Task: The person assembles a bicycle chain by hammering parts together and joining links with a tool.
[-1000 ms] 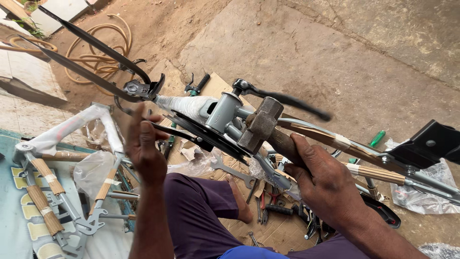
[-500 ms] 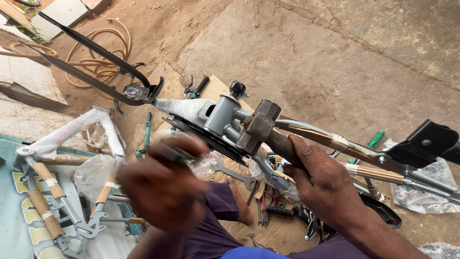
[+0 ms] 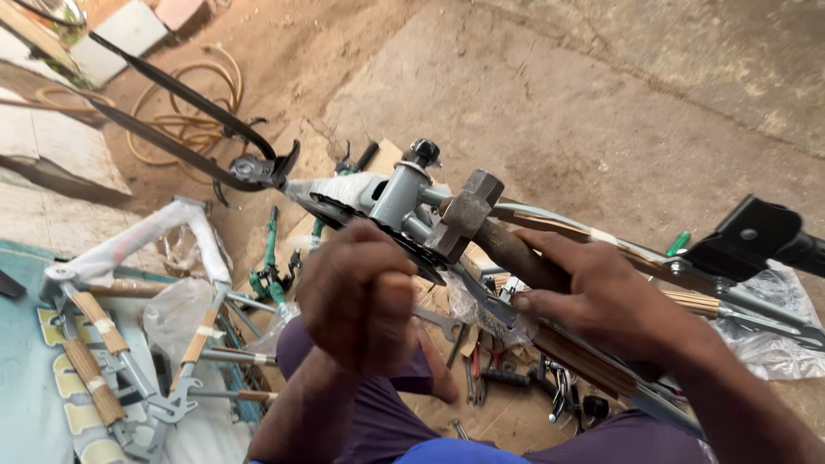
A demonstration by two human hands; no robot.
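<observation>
Grey-painted bicycle frame (image 3: 404, 193) lies across the person's lap, its bottom bracket shell just below the picture's centre-top. The right hand (image 3: 601, 301), at about 3 o'clock from that shell, is wrapped around the wooden handle of a hammer (image 3: 468, 215), whose steel head rests against the shell. The left hand (image 3: 361, 296), at 6 o'clock from the shell, is curled into a fist close to the black chainring (image 3: 412, 249); whether it grips anything I cannot tell. Spanners and pliers (image 3: 481, 361) lie on cardboard on the ground underneath. A second frame (image 3: 129, 249), wrapped in paper, lies at 9 o'clock.
</observation>
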